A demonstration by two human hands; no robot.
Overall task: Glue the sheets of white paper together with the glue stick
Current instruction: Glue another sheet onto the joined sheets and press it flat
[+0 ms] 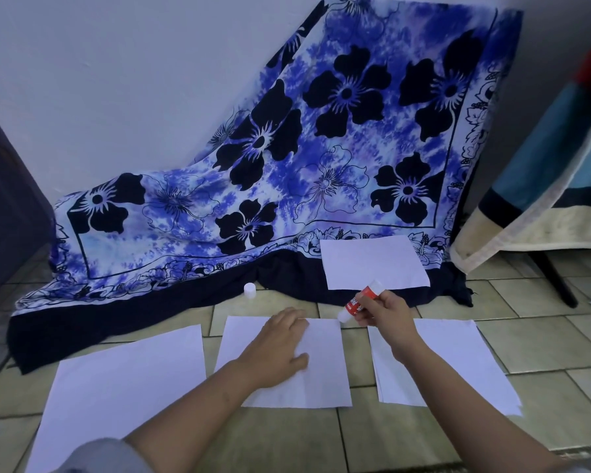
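— Any writing on the glue stick?
— White letters on a red label, too blurred to read.
— Who holds it?
— The right hand grips it, tip down at the far right corner of the middle sheet. The left hand lies flat there, fingers straight.
— Counts?
— Four white papers, one white cap.

Middle sheet: on the floor straight before you, under your left hand.
Left sheet: beside it on your left, apart.
Right sheet: beside it on your right, beneath your forearm.
Far sheet: behind the row, on the cloth.
Glue stick: in your right hand, above the middle sheet's far right corner.
Cap: at the cloth's near edge, behind the middle sheet, to the left.
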